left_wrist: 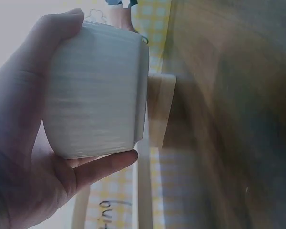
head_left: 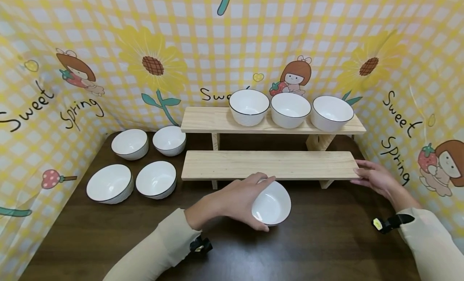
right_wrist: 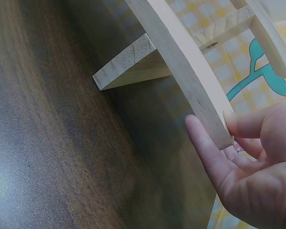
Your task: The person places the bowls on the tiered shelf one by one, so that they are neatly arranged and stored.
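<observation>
My left hand (head_left: 242, 200) grips a white bowl (head_left: 272, 204) with a thin dark rim, thumb and fingers on opposite sides of its wall. In the left wrist view the bowl's ribbed outer side (left_wrist: 97, 90) and foot show, raised off the dark tabletop. The bowl is in front of a two-tier wooden shelf, its mouth tilted toward the head camera. At the right end of the lower board (head_left: 268, 165), my right hand (head_left: 375, 178) pinches the board's tip; in the right wrist view digits lie on both faces of the board (right_wrist: 190, 71).
Three white bowls stand side by side on the upper board (head_left: 206, 119), from its middle to its right: a left one (head_left: 249, 107), a middle one (head_left: 291, 110) and a right one (head_left: 332, 113). Several more bowls (head_left: 156, 179) sit on the dark table (head_left: 253, 252) at left. Checked cloth surrounds the table.
</observation>
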### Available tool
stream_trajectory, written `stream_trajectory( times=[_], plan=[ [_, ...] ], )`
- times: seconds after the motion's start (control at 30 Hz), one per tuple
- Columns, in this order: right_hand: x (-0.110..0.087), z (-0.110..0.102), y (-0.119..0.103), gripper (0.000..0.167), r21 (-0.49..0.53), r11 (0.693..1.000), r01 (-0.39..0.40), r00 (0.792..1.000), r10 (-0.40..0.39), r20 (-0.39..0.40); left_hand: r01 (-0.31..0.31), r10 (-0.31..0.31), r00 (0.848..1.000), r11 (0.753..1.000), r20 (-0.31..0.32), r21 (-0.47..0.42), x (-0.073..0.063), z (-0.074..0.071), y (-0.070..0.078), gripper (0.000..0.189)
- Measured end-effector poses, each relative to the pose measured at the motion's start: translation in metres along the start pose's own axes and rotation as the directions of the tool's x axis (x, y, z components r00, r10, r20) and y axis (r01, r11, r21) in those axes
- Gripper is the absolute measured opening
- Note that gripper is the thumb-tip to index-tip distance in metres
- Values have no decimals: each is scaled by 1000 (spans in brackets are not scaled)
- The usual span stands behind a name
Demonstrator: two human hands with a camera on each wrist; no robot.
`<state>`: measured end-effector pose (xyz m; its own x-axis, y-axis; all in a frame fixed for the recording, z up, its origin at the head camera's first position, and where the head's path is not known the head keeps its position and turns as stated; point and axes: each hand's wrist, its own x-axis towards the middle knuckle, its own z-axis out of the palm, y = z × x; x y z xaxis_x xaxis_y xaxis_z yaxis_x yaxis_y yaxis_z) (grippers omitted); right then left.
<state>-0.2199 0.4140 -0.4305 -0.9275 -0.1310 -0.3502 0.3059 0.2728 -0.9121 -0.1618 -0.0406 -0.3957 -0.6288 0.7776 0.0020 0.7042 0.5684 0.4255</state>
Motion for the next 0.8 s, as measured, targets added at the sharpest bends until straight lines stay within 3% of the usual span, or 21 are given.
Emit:
stream_trajectory(
  times=[0.4,0.8],
  plan=[
    [0,0,1,67,-14,1000,-9,1000,9,-3,73,-74,997,997,-37,-35,-24,-34,-19,123],
    [1,-2,1,69,29,1000,-2,1000,2,1,115,-115,990,993,-85,-4,-42,-68,-31,121]
  ],
)
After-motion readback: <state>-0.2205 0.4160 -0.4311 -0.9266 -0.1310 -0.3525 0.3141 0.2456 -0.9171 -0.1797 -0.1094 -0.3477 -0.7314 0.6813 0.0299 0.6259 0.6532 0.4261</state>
